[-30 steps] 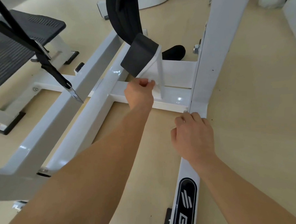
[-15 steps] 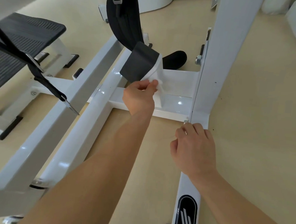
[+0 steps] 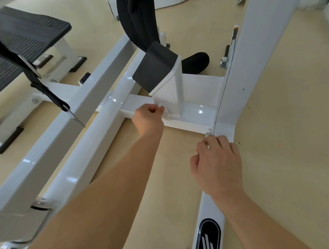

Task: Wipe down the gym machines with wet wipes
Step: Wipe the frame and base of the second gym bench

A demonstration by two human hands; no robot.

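A white gym machine frame (image 3: pixel 195 114) lies low over the beige floor, with a white bracket (image 3: pixel 168 91) that carries a black pad (image 3: pixel 154 66). My left hand (image 3: pixel 148 118) pinches a white wet wipe (image 3: pixel 165 111) against the bracket's lower edge. My right hand (image 3: pixel 217 163) rests with curled fingers on the white base rail (image 3: pixel 205 209), close to a small bolt at the foot of the upright post (image 3: pixel 255 53). Whether it holds anything is hidden.
A black curved strap (image 3: pixel 135 17) hangs behind the bracket. To the left stand a black ribbed footplate (image 3: pixel 27 32) and a black belt with a metal tip (image 3: pixel 49 96). Two long white beams (image 3: pixel 70 139) run diagonally. Bare beige floor (image 3: pixel 280 147) lies to the right.
My left hand slid the wipe up the bracket's side, then back down to its lower edge. My right hand stayed on the base rail.
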